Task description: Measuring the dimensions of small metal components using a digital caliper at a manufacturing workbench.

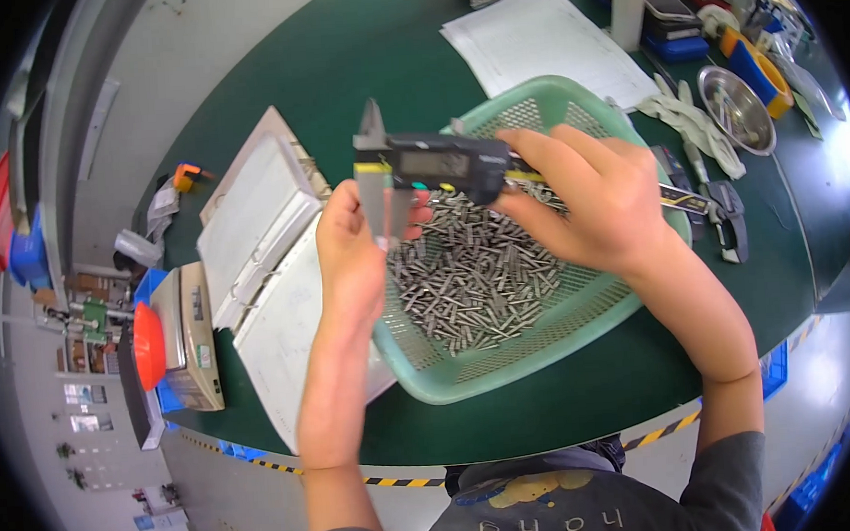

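My right hand (599, 199) grips a digital caliper (436, 164) with a dark body and small display, its thumb and fingers wrapped round the slider end. The caliper is held level above a green plastic basket (451, 387), jaws toward the left. Many small grey metal pins (483, 277) lie in a loose heap in the basket. My left hand (349, 255) is closed at the caliper's lower jaws, above the basket's left side. Those jaws partly cover its fingertips, so what they pinch cannot be made out.
Left of the basket lies an open ring binder (254, 212) with paper sheets, beside a scale (186, 336) carrying a red tray (149, 345). White papers (543, 48) lie behind the basket. Right are a glove (692, 126), metal bowl (736, 110) and another measuring tool (727, 211).
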The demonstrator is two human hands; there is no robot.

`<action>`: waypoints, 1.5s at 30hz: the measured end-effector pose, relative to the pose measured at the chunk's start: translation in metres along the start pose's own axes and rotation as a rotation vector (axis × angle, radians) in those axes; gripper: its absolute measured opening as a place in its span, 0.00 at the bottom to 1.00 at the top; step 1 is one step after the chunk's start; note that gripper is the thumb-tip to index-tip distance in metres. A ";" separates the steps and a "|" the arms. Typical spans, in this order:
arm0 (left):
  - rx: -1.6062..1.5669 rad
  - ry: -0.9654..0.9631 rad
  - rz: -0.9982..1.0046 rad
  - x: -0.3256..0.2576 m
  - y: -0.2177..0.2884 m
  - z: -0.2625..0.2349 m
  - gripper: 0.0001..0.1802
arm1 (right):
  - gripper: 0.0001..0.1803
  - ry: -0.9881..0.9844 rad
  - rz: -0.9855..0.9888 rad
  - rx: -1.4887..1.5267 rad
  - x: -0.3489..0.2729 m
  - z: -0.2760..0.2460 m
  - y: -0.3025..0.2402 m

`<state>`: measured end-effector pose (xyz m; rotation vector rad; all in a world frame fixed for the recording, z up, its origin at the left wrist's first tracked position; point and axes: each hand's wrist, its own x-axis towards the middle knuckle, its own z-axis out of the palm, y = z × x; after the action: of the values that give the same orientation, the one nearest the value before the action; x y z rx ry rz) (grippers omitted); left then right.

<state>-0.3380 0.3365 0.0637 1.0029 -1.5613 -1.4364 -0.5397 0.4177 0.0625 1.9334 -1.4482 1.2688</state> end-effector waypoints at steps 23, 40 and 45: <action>-0.819 -0.006 0.040 -0.038 0.000 -0.011 0.06 | 0.23 -0.276 -0.222 0.037 0.001 -0.006 -0.017; -0.632 0.130 0.305 -0.044 -0.004 -0.005 0.07 | 0.24 -0.280 -0.221 0.020 -0.001 -0.006 -0.018; -0.635 0.109 0.309 -0.044 -0.005 -0.005 0.07 | 0.24 -0.278 -0.226 0.009 -0.002 -0.007 -0.017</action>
<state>-0.3157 0.3748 0.0574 0.4307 -1.0147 -1.4816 -0.5272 0.4299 0.0675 2.2756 -1.3002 0.9374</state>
